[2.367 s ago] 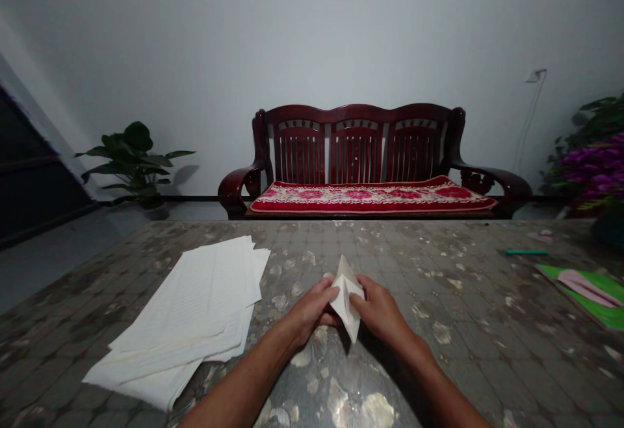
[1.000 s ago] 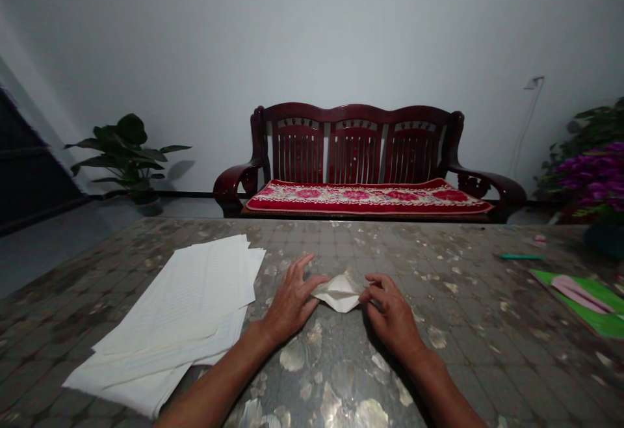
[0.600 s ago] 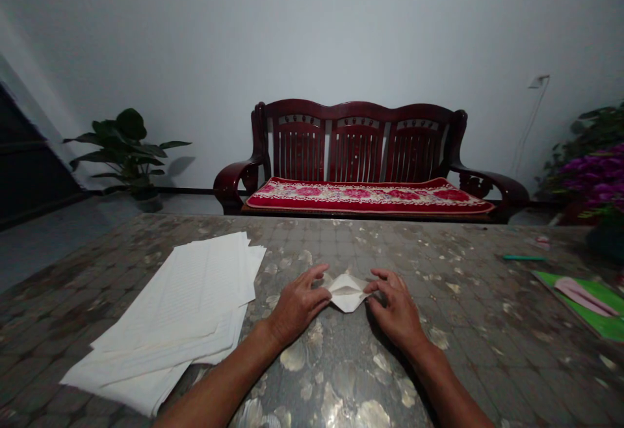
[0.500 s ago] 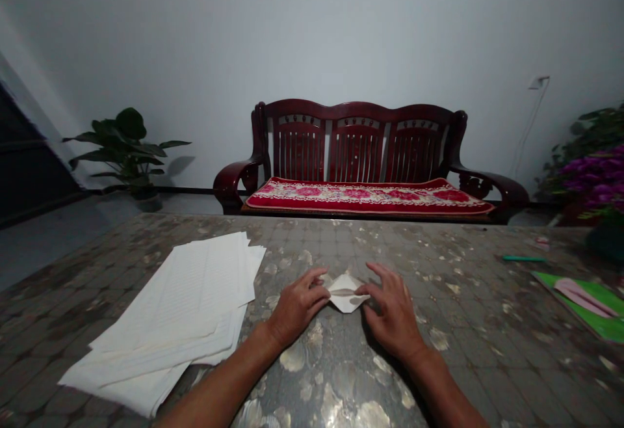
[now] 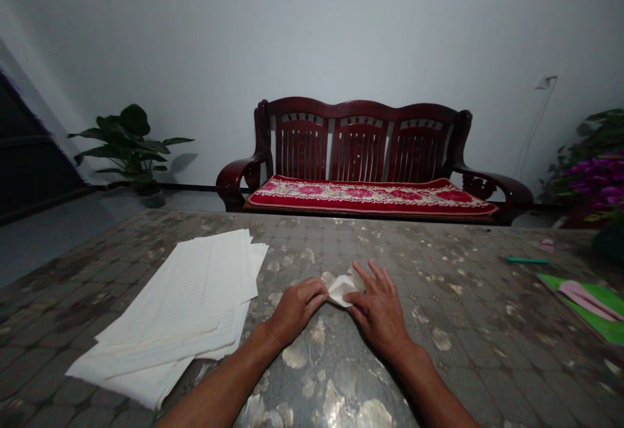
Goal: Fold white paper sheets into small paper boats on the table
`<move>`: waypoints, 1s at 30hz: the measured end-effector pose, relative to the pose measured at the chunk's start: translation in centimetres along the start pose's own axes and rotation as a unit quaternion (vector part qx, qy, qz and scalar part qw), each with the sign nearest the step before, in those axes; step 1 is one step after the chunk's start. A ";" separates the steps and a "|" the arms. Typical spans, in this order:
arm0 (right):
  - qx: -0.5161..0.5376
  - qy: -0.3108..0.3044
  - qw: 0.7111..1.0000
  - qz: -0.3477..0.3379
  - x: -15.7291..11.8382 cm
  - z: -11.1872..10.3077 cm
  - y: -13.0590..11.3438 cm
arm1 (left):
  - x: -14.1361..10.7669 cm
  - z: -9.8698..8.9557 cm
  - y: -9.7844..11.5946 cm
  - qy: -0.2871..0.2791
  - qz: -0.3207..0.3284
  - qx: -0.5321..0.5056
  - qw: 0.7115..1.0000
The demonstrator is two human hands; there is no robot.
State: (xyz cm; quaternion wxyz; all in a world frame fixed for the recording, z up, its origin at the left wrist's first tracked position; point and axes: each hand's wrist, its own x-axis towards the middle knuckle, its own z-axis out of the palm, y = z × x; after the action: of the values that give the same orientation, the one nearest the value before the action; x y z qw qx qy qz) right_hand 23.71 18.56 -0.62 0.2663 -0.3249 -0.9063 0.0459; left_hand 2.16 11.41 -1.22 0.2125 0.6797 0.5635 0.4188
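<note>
A small white piece of folded paper is between my hands, low over the table, its folds partly spread. My left hand pinches its left corner between thumb and fingers. On the other side, my right hand grips its right part with thumb and forefinger, while the other fingers stretch up and away. Fingers cover both side corners of the paper.
A stack of white paper sheets lies left on the patterned table. To the right are a green pen and a green booklet with a pink folded strip on it. A wooden bench stands beyond.
My right hand has moved left, closer to my left hand. The folded paper is narrower and turned, and my left fingers have closed more tightly on its corner. The view has shifted slightly.
</note>
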 end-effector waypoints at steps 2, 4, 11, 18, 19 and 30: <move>-0.002 -0.004 1.000 -0.003 0.0 -0.1 -0.1 | -0.3 0.0 -0.1 0.005 0.001 0.025 1.000; -0.004 -0.006 1.000 -0.002 0.1 -0.2 -0.2 | -0.6 -0.1 -0.2 0.009 -0.003 0.050 0.999; 0.005 0.000 1.000 0.015 0.0 -0.4 -0.4 | -1.1 0.1 -0.4 0.006 0.012 0.120 0.993; 0.037 0.001 0.999 0.026 0.1 -0.5 0.1 | -1.0 0.1 -0.8 -0.013 0.017 0.161 0.987; 0.038 0.002 0.999 0.024 0.1 -0.4 0.1 | -1.0 0.0 -0.8 -0.015 0.014 0.163 0.986; 0.023 0.019 0.999 0.020 -0.4 -0.4 1.1 | -0.9 0.3 -0.7 0.010 0.024 0.178 0.984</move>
State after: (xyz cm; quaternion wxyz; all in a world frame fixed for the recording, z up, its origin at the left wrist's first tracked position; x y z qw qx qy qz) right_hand 24.81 19.13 -0.81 0.2898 -0.3372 -0.8933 0.0663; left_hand 1.97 10.81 -2.15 0.0729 0.7157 0.6147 0.3235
